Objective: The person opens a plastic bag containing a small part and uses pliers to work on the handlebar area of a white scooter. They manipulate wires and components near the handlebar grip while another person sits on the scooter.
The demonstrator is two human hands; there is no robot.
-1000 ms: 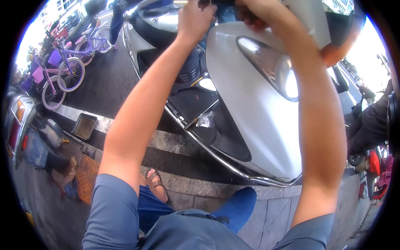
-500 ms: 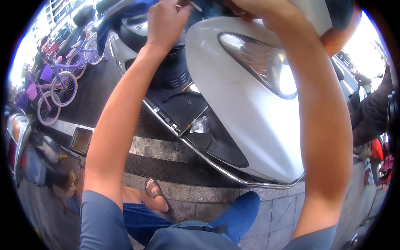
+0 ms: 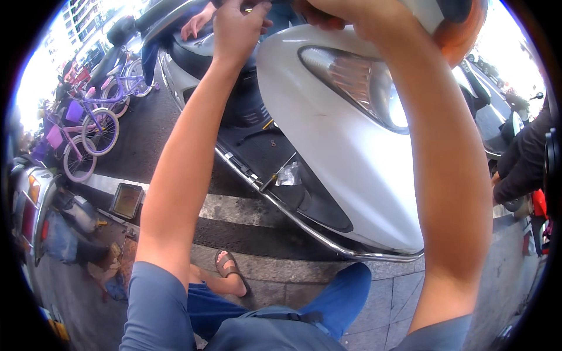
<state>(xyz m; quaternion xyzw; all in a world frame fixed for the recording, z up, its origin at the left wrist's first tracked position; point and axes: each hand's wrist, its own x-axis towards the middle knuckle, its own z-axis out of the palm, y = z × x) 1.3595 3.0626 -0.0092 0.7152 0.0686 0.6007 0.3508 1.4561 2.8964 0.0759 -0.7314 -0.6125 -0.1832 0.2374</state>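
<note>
Both my arms reach up to the top edge, over the front of a silver-white scooter (image 3: 328, 158). My left hand (image 3: 237, 29) is closed, thumb and fingers pinched together near a dark part at the picture's edge; what they hold is too small to make out. My right hand (image 3: 333, 13) is cut off by the top edge, its fingers curled under above the headlight (image 3: 357, 79), and what lies in them is hidden. On the scooter's dark footboard lie a screwdriver (image 3: 277, 174) and a crumpled clear plastic bag (image 3: 288, 174).
Another person's hand (image 3: 198, 24) rests by the scooter's seat. An orange rounded thing (image 3: 462, 35) is beside my right forearm. Children's bicycles (image 3: 96, 126) stand far left, near a square tray (image 3: 126, 200). A dark-sleeved person (image 3: 524, 158) is at right. A chrome rail (image 3: 304, 227) edges the scooter.
The view has shifted slightly, and most of the scene sits a little differently. The other person's hand has come into sight by the seat. My hands stay close to the same spot.
</note>
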